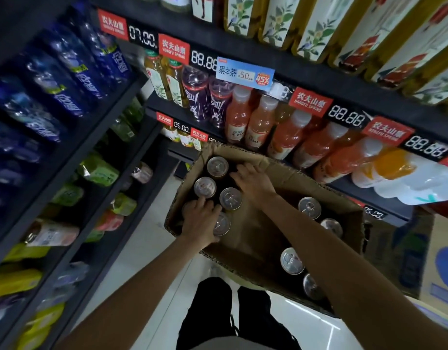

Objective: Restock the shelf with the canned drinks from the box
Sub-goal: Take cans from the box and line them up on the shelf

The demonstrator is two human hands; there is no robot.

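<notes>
An open cardboard box [349, 198] stands in front of me and holds several dark cans with silver tops. One group of cans [230, 198] fills its far left corner and another group of cans [310, 207] lines its right side. My left hand [200, 221] reaches into the left corner, its fingers curled over the top of a can there. My right hand [253, 183] lies over the cans at the far side of that group, fingers spread downward; the can beneath it is hidden.
A dark shelf unit [96, 157] on the left holds blue, green and yellow drink packs. Shelves ahead carry orange juice bottles [260, 122] and price tags. Another printed carton [440, 261] stands at the right. White floor [142, 248] and my legs lie below.
</notes>
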